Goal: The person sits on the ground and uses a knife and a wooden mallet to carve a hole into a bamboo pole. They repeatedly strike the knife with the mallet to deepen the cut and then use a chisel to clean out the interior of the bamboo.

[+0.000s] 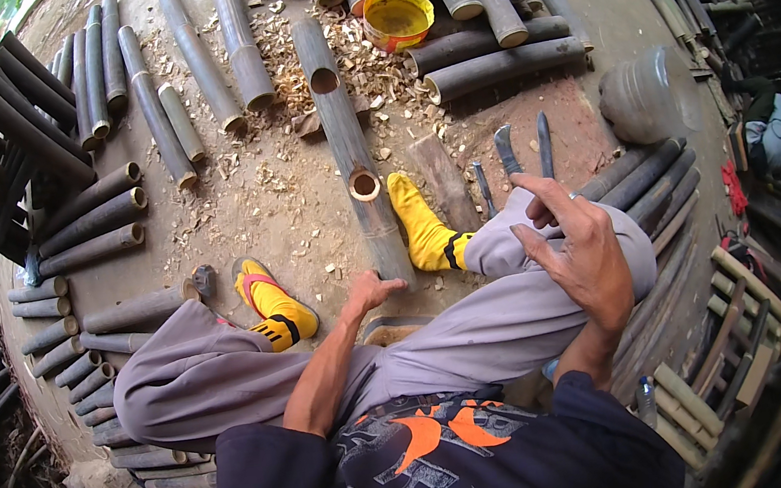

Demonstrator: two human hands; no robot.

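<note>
Two openings (365, 185) show in the upper face of a dark bamboo tube (341, 133), which lies lengthwise on the floor (239, 202) between the person's yellow-socked feet, its far end toward the floor's far edge. A brown block (308, 125) shows at both sides beneath its far half, perhaps to keep it from rolling; the right foot (422, 225) sits against or just beside it, probably as a brace, while the left foot (276, 302) stands apart.

The left hand (375, 290) rests on the tube's near end, fingers close together, seemingly to steady it; whether they wrap around underneath I cannot tell. The right hand (579, 255) is lifted above the right knee, half open with thumb and fingers spread and bent, holding nothing that shows and touching no tool.

Toward the floor's right edge, a curved blade (506, 149), a straight dark blade (545, 144) and a slim tool (484, 189) lie apart beside a weathered board (442, 182), presumably so as to be within the right hand's reach. Pale chips (284, 91) litter the floor near the tube, and a yellow bowl (398, 19) stands among them toward the far edge.
</note>
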